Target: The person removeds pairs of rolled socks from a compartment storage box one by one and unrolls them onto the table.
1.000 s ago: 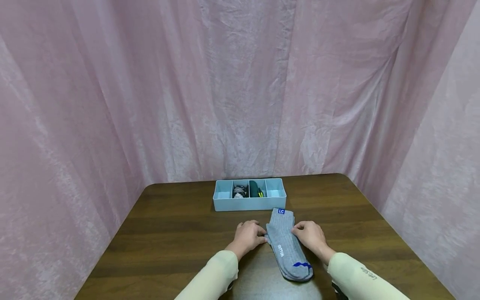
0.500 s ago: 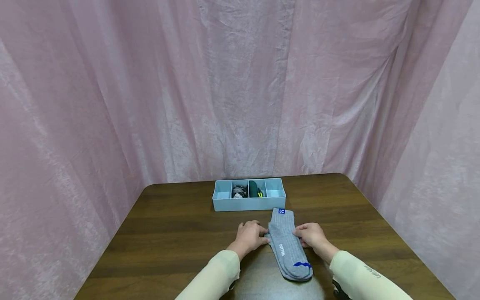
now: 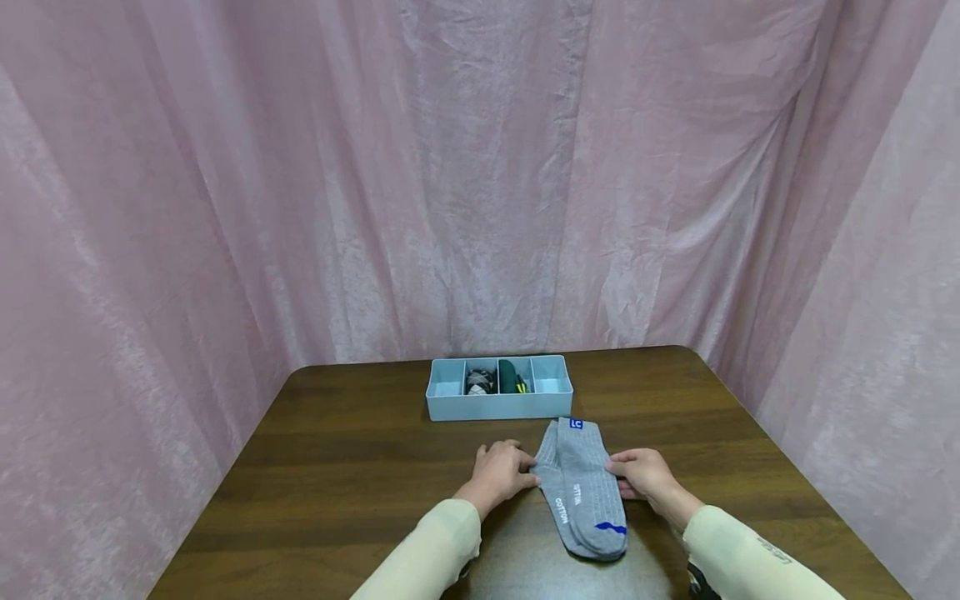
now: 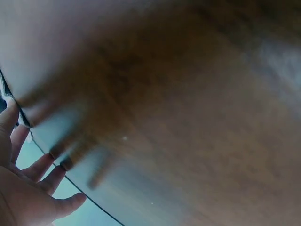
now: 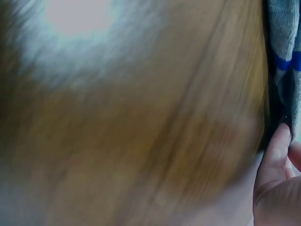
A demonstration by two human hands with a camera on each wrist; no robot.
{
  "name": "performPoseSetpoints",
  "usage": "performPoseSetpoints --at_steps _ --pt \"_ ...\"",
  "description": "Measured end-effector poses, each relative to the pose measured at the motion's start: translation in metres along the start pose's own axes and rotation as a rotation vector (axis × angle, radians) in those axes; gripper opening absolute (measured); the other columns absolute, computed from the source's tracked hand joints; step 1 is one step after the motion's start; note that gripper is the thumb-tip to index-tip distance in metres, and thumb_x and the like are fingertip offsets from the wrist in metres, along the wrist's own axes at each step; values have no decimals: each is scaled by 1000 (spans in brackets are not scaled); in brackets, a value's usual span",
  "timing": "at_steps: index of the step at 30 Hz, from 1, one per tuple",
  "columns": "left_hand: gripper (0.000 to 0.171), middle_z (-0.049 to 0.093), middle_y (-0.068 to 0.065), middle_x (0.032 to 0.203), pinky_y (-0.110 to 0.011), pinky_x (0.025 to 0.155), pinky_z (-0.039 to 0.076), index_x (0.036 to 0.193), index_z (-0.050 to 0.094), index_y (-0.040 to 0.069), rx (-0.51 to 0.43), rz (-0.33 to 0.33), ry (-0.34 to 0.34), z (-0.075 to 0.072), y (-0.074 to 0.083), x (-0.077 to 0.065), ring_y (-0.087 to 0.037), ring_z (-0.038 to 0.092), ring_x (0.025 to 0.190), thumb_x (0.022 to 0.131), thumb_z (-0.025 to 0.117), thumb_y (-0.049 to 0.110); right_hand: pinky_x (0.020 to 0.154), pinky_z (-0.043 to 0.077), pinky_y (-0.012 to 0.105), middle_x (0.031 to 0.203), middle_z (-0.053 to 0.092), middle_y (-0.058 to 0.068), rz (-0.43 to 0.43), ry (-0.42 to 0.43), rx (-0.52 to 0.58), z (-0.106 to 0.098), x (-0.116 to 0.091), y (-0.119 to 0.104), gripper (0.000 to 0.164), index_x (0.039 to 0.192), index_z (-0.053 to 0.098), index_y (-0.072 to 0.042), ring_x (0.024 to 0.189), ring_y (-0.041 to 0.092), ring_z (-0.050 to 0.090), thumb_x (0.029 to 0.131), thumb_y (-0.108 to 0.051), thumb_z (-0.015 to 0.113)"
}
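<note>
Two gray socks [image 3: 587,492] lie overlapping on the wooden table [image 3: 360,467]: the left hand [image 3: 495,473] pinches the lower one's edge, the right hand [image 3: 648,477] pinches the upper one's. Beyond sits a blue divided box [image 3: 498,408], then pink curtains [image 3: 487,183].

A light-blue rectangular compartmented box [image 3: 499,407] stands near the far edge of the brown wood-grain table [image 3: 360,450], holding a black-and-grey bundle [image 3: 480,382] and a dark-green object [image 3: 507,377]. Pink velvety curtains [image 3: 480,183] hang beyond.
</note>
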State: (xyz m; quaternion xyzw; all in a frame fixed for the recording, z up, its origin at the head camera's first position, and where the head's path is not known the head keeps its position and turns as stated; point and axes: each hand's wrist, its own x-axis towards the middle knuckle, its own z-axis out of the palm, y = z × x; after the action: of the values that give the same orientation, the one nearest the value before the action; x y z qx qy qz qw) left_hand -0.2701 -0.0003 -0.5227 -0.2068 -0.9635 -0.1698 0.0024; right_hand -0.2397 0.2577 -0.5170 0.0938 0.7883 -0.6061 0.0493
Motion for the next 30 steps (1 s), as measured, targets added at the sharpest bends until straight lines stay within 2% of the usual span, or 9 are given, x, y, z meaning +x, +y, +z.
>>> performPoseSetpoints --at_steps 10,25,28,30 --pt "30 64 -3 129 -66 106 28 113 78 23 5 10 9 2 0 2 -27 52 126 87 76 37 58 57 31 77 68 4 3 -20 2 -20 -1 2 31 116 59 18 64 14 65 91 0 64" --pt "30 64 -4 128 -67 106 28 113 78 21 -9 -8 -18 -3 1 0 -28 51 126 87 76 37 61 57 32 79 66 4 1 -33 -101 -55 -4 8 31 115 58 19 66 14 63 92 -1 63" --pt "30 64 -4 128 -67 107 27 113 78 21 -16 -15 -24 -2 2 1 -28 51 127 88 76 37 59 57 33 79 66 5 -30 -16 -189 -62 -5 9 28 112 61 18 65 16 62 92 -1 64" --pt "30 64 -3 128 -67 107 27 113 78 21 -16 -15 -24 -2 2 0 -28 51 127 88 76 37 61 57 36 80 67 7 -118 10 -351 -64 -5 8 24 107 66 13 66 19 64 90 -4 67"
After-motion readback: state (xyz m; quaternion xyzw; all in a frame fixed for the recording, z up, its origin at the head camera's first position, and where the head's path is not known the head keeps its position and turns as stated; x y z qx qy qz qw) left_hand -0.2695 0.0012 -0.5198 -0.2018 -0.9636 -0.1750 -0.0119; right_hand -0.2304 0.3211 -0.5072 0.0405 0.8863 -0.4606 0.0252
